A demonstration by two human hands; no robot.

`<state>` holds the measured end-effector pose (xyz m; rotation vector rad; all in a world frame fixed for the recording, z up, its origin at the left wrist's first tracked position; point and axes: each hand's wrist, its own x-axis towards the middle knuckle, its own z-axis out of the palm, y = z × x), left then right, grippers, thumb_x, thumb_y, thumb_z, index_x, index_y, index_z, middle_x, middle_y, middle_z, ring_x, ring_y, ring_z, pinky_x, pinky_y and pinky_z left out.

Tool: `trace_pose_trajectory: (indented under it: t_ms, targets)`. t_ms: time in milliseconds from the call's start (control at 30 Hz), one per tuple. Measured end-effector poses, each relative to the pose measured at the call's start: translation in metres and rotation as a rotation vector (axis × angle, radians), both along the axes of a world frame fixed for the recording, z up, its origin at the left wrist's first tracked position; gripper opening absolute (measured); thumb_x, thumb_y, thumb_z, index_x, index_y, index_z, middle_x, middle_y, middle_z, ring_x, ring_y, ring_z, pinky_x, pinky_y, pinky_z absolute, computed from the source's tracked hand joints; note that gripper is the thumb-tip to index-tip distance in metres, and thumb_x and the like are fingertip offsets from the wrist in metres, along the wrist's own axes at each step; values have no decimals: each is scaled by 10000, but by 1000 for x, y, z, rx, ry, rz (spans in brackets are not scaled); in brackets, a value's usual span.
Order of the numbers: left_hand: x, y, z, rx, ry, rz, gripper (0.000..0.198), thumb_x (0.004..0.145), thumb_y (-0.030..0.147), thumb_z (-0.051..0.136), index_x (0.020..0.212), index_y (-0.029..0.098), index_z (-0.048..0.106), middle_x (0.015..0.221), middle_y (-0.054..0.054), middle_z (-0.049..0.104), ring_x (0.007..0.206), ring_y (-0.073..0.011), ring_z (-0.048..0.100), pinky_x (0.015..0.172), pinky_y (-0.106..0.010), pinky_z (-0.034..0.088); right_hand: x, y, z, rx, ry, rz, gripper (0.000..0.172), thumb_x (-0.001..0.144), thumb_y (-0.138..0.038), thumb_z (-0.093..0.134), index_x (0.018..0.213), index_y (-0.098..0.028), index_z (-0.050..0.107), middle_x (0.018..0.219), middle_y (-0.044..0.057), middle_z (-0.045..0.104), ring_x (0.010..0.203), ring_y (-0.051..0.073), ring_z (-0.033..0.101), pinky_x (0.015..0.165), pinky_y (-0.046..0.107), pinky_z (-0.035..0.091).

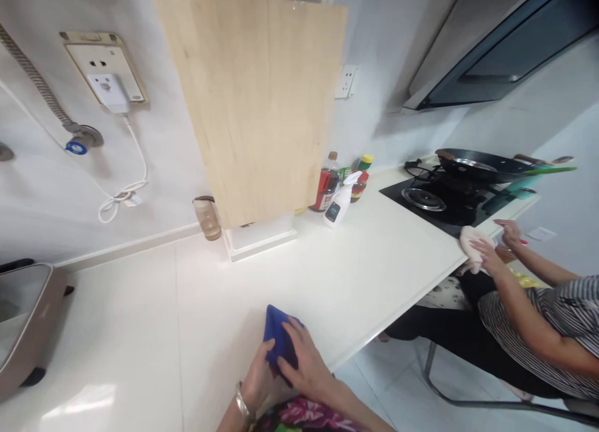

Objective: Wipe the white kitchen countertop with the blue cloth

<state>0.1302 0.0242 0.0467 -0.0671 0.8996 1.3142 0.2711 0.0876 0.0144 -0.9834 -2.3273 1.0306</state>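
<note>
At the far left, a brown, glass-topped cooker (40, 341) sat on the white counter (140, 307), and a tinted cup (208, 220) stood by the wall near an upright wooden board (262, 107). Then came the person's left hand (257, 373) (a silvery bangle (243, 402) circled its wrist), its forearm rising from the bottom edge, its thumb pressed along the near left edge of a blue cloth (276, 331); its other fingers were mostly hidden. The cloth was between the two hands, over the counter's near part, grasped from both sides. The right hand (306, 363) reached in from the lower right, back upward, wrist bent toward the left, fingers curved over the cloth and thumb gripping lower down. Beyond stood a white spray bottle (342, 202), then a black cooktop (449, 201) bearing a wok (503, 166); at the far right, a seated co-worker in a striped top (547, 313) had one hand on a pale cloth (469, 236) at the counter's edge
</note>
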Motion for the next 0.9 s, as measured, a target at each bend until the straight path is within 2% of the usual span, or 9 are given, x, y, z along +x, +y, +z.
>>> trace_pose_trajectory:
  t_ms: [100, 233, 367, 500, 600, 767, 900]
  targets:
    - [5, 0, -3, 19, 124, -50, 374, 781, 354, 645, 1089, 148, 695, 1183, -95, 716, 1287, -272, 530, 1185, -407, 293, 6, 6, 4, -90, 5, 56, 739, 826, -365, 594, 1489, -206, 309, 1579, 134, 271, 1459, 289, 239, 1199, 563, 202]
    - [5, -2, -22, 27, 312, -132, 466, 759, 407, 661, 1161, 172, 669, 1320, -95, 643, 1401, -281, 393, 1218, -438, 204, 18, 18, 13, -198, 36, 149, 781, 809, -391, 617, 1500, -206, 302, 1586, 134, 259, 1463, 280, 234, 1204, 539, 188]
    - [2, -6, -29, 49, 414, -204, 494, 744, 416, 672, 1175, 175, 665, 1382, -97, 596, 1443, -281, 315, 1226, -439, 176, 23, 16, 11, -257, 62, 133, 849, 769, -379, 659, 1511, -205, 284, 1590, 132, 247, 1461, 284, 237, 1195, 533, 212]
    - [4, -3, -24, -8, 405, -119, 425, 737, 355, 689, 1128, 188, 684, 1319, -92, 640, 1422, -270, 361, 1215, -416, 228, 19, 8, -1, -182, 161, 70, 737, 851, -371, 572, 1515, -237, 281, 1570, 110, 307, 1449, 268, 275, 1186, 534, 238]
    - [8, 1, -22, -39, 356, -59, 364, 729, 309, 692, 1079, 210, 700, 1251, -82, 679, 1376, -284, 430, 1183, -421, 306, 16, 5, -1, -120, 228, 60, 634, 923, -393, 471, 1515, -266, 284, 1558, 87, 339, 1430, 249, 321, 1173, 507, 289]
    - [15, 6, -13, -83, 321, 61, 324, 723, 284, 674, 1034, 194, 698, 1099, -77, 734, 1231, -294, 572, 1108, -412, 410, 16, 10, 22, -137, 291, 48, 557, 941, -427, 429, 1480, -306, 362, 1457, 51, 493, 1352, 237, 444, 1130, 465, 375]
    - [16, 7, 1, -153, 337, 114, 217, 742, 282, 641, 918, 166, 690, 984, -76, 754, 1062, -278, 667, 1025, -417, 485, 21, 15, 38, -335, 391, -20, 486, 964, -489, 367, 1375, -278, 516, 1293, 56, 631, 1169, 232, 593, 1053, 430, 449]
